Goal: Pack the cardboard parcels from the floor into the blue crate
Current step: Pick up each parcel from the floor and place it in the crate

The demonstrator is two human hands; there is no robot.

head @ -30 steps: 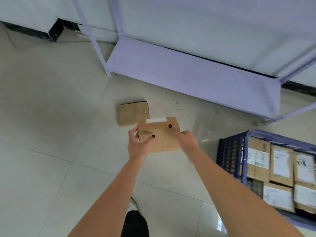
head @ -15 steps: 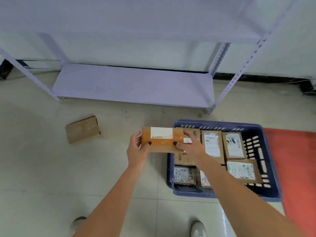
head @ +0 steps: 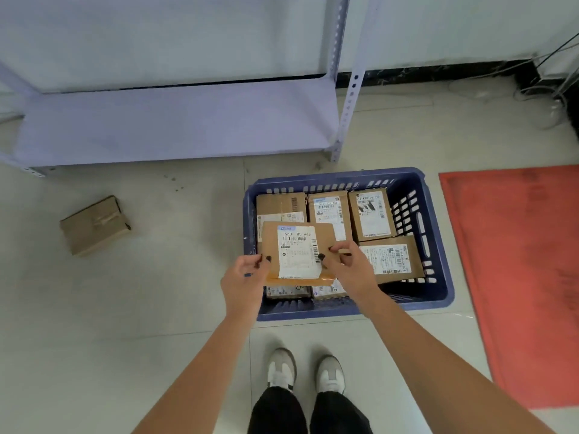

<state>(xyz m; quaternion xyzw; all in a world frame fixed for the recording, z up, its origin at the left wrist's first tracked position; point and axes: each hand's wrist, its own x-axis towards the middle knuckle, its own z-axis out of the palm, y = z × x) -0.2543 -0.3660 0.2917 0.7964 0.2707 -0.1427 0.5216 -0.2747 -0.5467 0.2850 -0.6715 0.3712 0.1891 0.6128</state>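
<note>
A flat cardboard parcel (head: 296, 250) with a white shipping label faces up, held over the left half of the blue crate (head: 438, 289). My left hand (head: 246, 281) grips its left edge and my right hand (head: 347, 269) grips its right edge. Several labelled parcels (head: 371, 214) lie packed inside the crate, partly hidden under the held one. One plain cardboard parcel (head: 94, 225) lies on the tiled floor to the left of the crate.
A pale metal shelf rack (head: 188, 120) stands behind the crate, its front post (head: 347, 98) close to the crate's far rim. A red mat (head: 517, 277) lies to the right. Cables (head: 554, 89) trail at the far right wall. My shoes (head: 305, 371) stand just before the crate.
Both hands carried the parcel from above the floor on the left to over the crate and turned its label face up. The view swung right toward the crate.
</note>
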